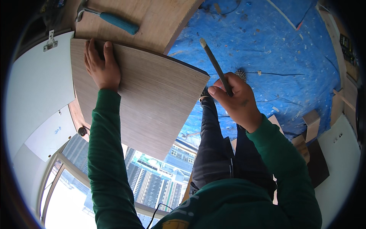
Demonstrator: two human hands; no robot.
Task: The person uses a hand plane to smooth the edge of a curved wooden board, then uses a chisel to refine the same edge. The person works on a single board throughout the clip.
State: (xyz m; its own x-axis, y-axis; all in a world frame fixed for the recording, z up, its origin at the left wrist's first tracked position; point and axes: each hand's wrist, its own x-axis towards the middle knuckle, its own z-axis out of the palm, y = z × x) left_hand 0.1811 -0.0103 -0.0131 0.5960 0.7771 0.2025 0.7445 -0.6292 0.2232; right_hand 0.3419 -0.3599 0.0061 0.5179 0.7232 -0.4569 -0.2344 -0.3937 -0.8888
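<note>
A brown wood-grain board (pixel 145 99) with a dark, slightly curved top edge lies over a lighter plywood surface (pixel 145 23). My left hand (pixel 101 66) rests on the board's upper left, fingers slightly apart, tips at the edge. Just right of the board's corner, my right hand (pixel 238 99) is wrapped round a long, dark grey-green pencil (pixel 215 63), its pale tip pointing up and away from me. A hammer (pixel 118 23) with a teal grip lies on the plywood, above my left hand.
A scuffed blue sheet (pixel 274 45) with cords covers the floor. A white panel (pixel 38 84) with a hinge stands at left. Wood offcuts (pixel 310 124) and another white panel (pixel 335 160) are at right. My legs (pixel 213 152) show below; a window (pixel 61 194) is at lower left.
</note>
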